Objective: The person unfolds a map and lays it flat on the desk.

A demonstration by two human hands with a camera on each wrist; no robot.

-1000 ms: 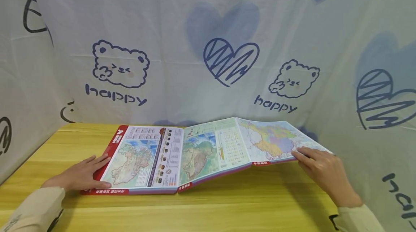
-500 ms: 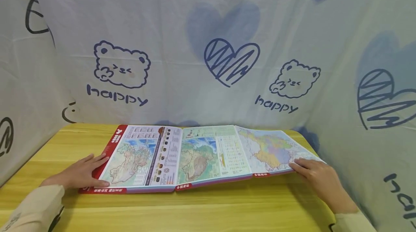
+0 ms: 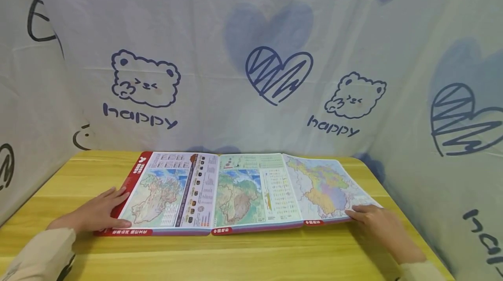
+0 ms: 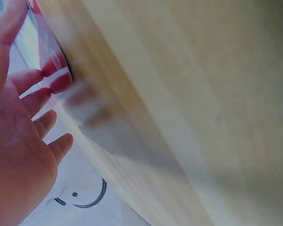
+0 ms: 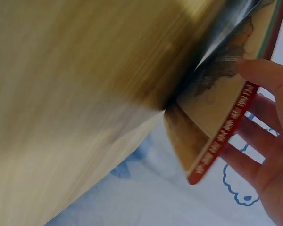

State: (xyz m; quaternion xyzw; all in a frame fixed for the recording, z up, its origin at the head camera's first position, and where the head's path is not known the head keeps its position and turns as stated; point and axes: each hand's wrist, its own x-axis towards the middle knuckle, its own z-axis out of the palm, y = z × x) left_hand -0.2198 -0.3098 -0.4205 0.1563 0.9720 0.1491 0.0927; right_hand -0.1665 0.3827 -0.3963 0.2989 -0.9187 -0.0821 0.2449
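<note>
A fold-out map (image 3: 275,193) with three visible panels lies across the table, its left panel bordered in red. My left hand (image 3: 92,211) rests with spread, fairly straight fingers on the left panel's red edge. In the left wrist view, two fingertips of that hand touch the glossy red border (image 4: 59,70). At the right end, my right hand (image 3: 385,228) pinches the near right corner of the last panel, which is slightly raised. Seen from below in the right wrist view, the thumb lies on the panel's underside (image 5: 217,99) and the fingers are on its other face.
The yellow wood-grain table (image 3: 235,257) extends in front of the map and to both sides. White cloth (image 3: 220,75) printed with hearts, bears and "happy" hangs behind it and at left and right.
My right hand has come down toward the table, lowering the right panel; the fold between the middle and right panels has dropped and flattened. The left hand stays nearly still on the left panel.
</note>
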